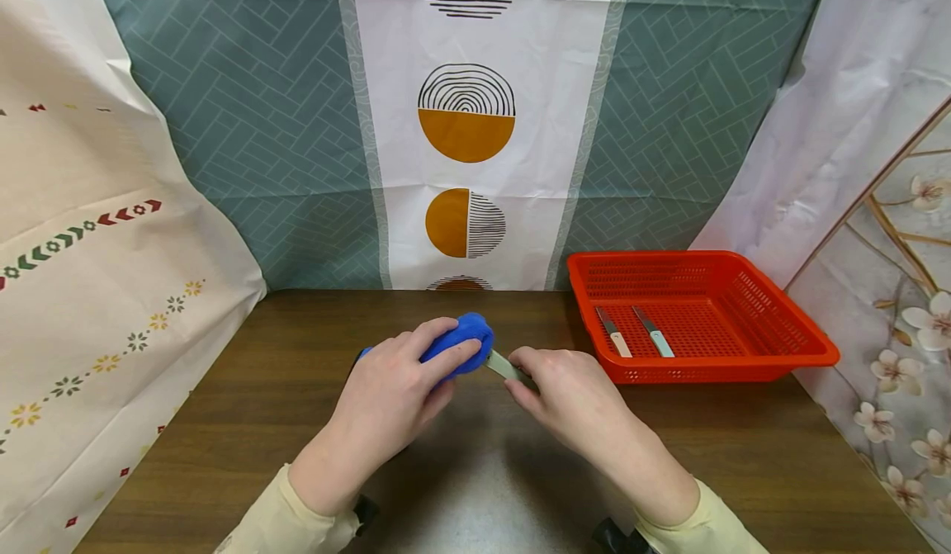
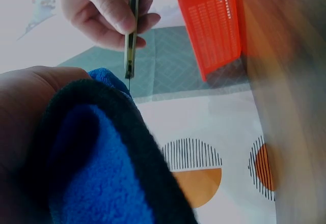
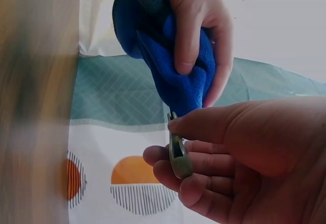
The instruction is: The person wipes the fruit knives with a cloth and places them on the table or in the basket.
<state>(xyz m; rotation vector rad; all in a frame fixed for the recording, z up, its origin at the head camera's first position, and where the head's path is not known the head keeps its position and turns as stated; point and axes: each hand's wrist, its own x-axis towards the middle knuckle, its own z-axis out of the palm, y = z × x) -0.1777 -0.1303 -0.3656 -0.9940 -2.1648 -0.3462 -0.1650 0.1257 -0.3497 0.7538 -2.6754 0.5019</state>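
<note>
My left hand (image 1: 394,381) grips a bunched blue cloth (image 1: 466,341), a fuzzy towel with a dark edge (image 2: 114,114). My right hand (image 1: 570,393) pinches the pale green handle of a folding knife (image 1: 508,366) between thumb and fingers. The knife points left into the cloth, which hides most of its blade. A thin bit of blade shows between handle and cloth in the left wrist view. In the right wrist view the knife handle (image 3: 178,155) has a slot along its edge, and the cloth (image 3: 178,76) hangs in folds round the blade end.
A red perforated plastic basket (image 1: 743,362) stands on the brown wooden table (image 1: 245,405) at the back right. Two small knives lie in it, a cream-handled knife (image 1: 619,342) and a white-handled knife (image 1: 660,342). Patterned fabric sheets (image 1: 297,166) enclose the table at the back and sides.
</note>
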